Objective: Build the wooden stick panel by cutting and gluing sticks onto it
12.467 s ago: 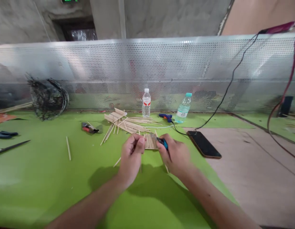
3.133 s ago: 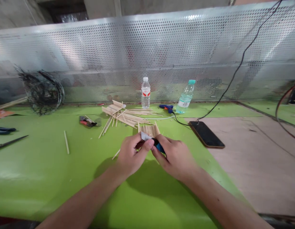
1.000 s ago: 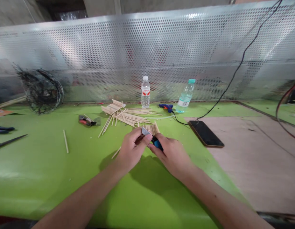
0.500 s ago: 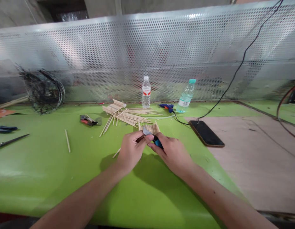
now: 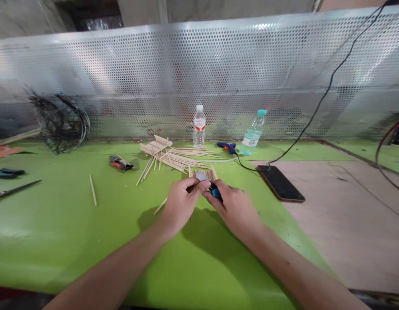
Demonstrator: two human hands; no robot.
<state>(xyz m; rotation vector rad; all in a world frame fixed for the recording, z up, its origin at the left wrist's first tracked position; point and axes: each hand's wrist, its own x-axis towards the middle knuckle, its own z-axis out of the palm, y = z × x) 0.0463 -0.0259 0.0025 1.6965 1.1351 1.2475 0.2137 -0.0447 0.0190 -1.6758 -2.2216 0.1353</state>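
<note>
Right now both hands work close together over the green tabletop (image 5: 115,254). R. hand (image 5: 236,206) is closed round the blue-and-black knife (image 5: 216,193), w/ its pale blade (image 5: 201,175) pointing to approx. 11 o'clock. L. hand (image 5: 181,200) has thumb & fingers pressed together at the blade; can't tell if they pinch it or sth. hidden under it. The stick mat (image 5: 205,173), a row of thin wooden sticks, lies just past the fingertips at 12, partly covered by the hands.

From the hands: loose stick pile (image 5: 173,157) at 11; clear bottle (image 5: 199,129), white cap, upright at 12; blue glue gun (image 5: 227,147) & green-capped bottle (image 5: 252,134) approx. 1; dark phone (image 5: 281,183) btwn. 2 & 3, partly on the bare board (image 5: 341,224). Red-and-grey tool (image 5: 120,163) & wire coil (image 5: 62,125) approx. 10; single stick (image 5: 93,190) at 9.
</note>
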